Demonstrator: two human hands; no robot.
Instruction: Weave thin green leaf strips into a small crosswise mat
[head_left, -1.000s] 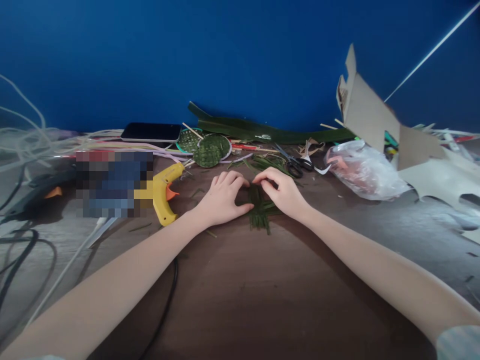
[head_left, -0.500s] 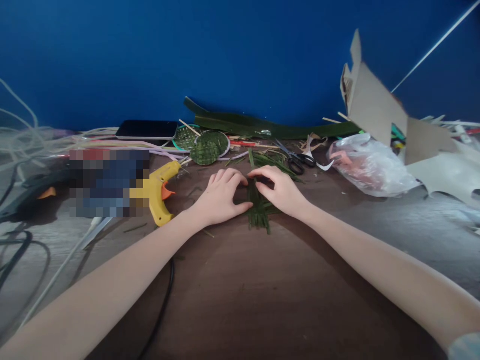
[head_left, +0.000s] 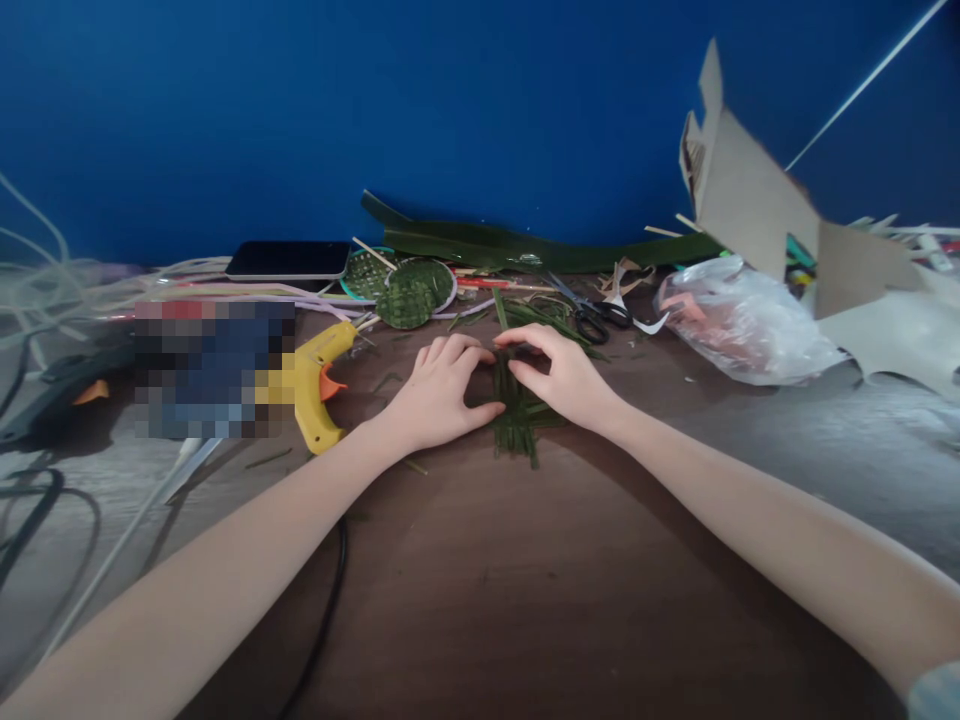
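A small bundle of green leaf strips lies on the dark wooden table between my hands. My left hand rests on the table at the bundle's left side, fingers curled and thumb pressed against the strips. My right hand covers the bundle's upper right, its fingers bent and pinching the strips. The upper ends of the strips are hidden under my fingers.
A yellow glue gun lies left of my hands. Behind them are woven green discs, black scissors, long green leaves and a dark phone. A plastic bag and cardboard pieces sit right; cables left.
Both hands stay on the strip bundle, with their fingers shifting slightly over it. The view has tilted a little, so the table things sit slightly differently in frame.
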